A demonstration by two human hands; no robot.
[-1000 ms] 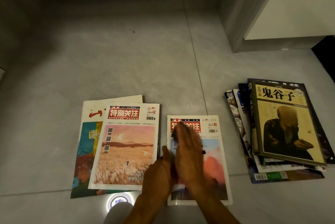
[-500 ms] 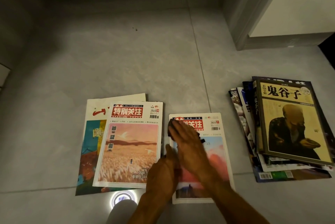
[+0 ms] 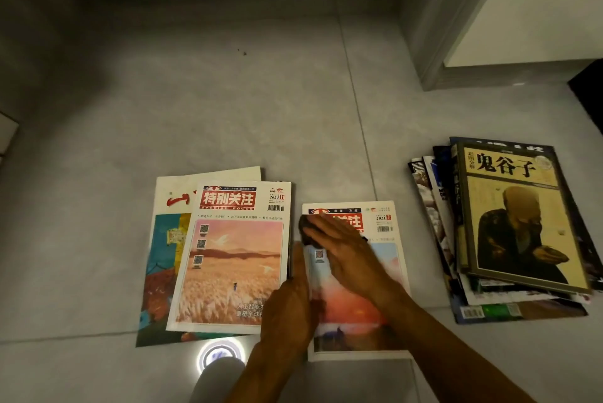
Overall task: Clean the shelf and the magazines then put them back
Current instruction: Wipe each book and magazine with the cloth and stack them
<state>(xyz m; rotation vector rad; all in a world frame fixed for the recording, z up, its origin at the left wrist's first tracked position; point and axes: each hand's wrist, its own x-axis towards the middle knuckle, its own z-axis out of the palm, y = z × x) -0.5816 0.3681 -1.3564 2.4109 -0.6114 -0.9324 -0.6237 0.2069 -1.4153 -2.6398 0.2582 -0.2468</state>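
Magazine (image 3: 355, 278) lies flat on the floor, left hand (image 3: 290, 304) resting open at its spine edge, right hand (image 3: 346, 249) pressing a dark cloth (image 3: 305, 229) flat-fingered; long, even strokes look best.

I see my right hand (image 3: 349, 255) pressing a dark cloth (image 3: 306, 229) flat onto the centre magazine (image 3: 386, 272) on the floor (image 3: 228, 109). My left hand (image 3: 290, 308) rests on its left edge. A two-magazine pile (image 3: 235, 255) lies left; a larger stack (image 3: 509, 229) right.
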